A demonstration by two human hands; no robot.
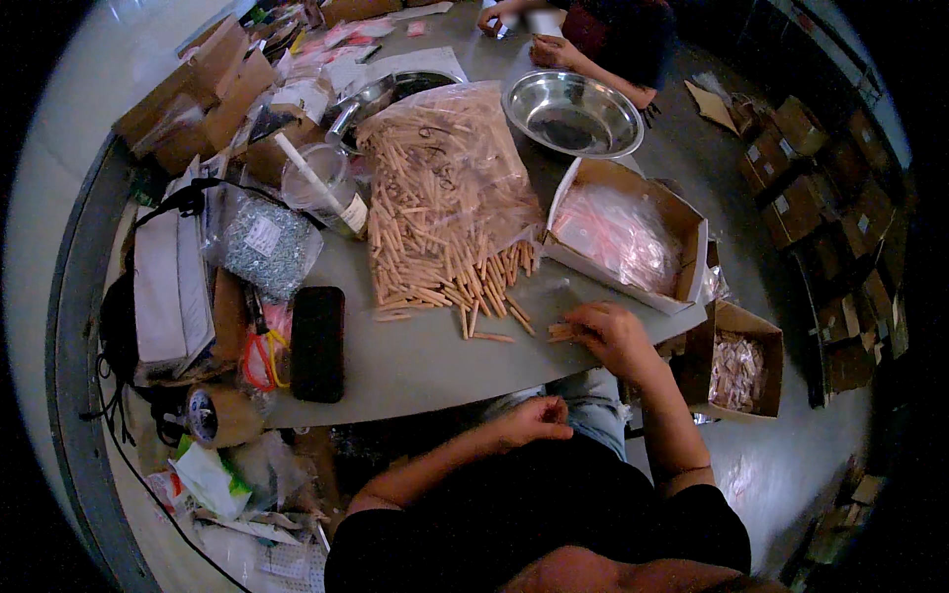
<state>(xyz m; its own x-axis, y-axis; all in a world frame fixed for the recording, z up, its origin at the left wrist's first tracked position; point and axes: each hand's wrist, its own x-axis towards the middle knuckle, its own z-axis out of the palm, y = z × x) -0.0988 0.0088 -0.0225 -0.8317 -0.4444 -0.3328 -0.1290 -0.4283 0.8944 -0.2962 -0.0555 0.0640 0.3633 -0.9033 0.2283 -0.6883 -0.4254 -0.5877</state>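
Note:
A big clear plastic bag of short wooden dowels [445, 188] lies open on the grey table [415, 356], with dowels spilling out of its near end [484, 287]. My right hand [611, 336] rests on the table's right front edge, fingers closed on a few dowels [561, 331]. A small clear bag [542, 292] lies just beyond it. My left hand [534, 420] hangs below the table edge over my lap, fingers curled; whether it holds anything I cannot tell.
An open cardboard box of clear pink-tinted bags [623, 237] stands right of the dowels. A steel bowl [571, 111] sits behind it, and another person's hands [554, 49] work at the far end. A black phone [318, 341], a bag of screws [267, 247], a tape roll [213, 415] and boxes crowd the left.

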